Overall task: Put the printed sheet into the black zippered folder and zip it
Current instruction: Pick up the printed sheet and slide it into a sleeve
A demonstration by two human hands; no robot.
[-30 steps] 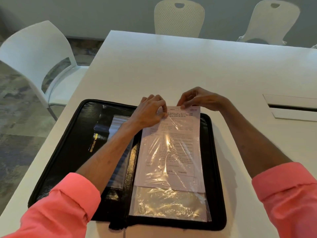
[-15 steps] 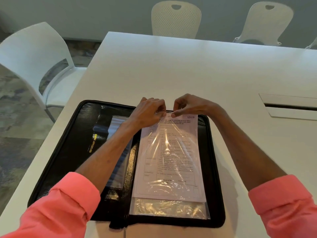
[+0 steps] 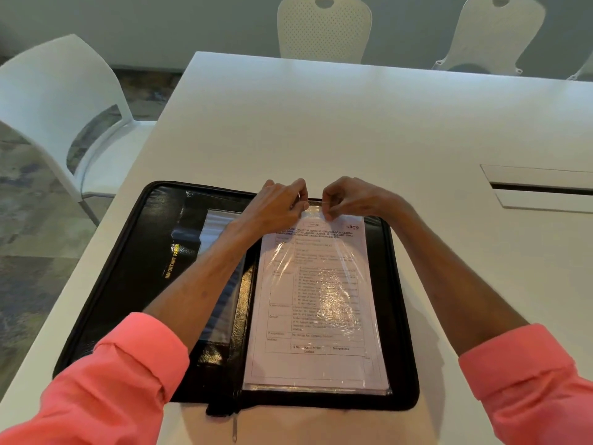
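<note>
Two hands, left hand (image 3: 279, 205) and right hand (image 3: 349, 199), pinch the clear sleeve's (image 3: 321, 303) top edge; the printed sheet (image 3: 316, 316) has slid fully down inside it, within the open black zippered folder (image 3: 128, 274) on the worktop (image 3: 321, 123). Zipping remains.

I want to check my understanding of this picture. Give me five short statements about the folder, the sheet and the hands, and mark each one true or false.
1. The black zippered folder lies open on the white table. True.
2. The printed sheet lies in the folder's left half. False: the right half.
3. Both the left hand and the right hand are at the sheet's top edge. True.
4. The sheet is under clear plastic. True.
5. The zipper is closed. False: the folder is unzipped.
</note>
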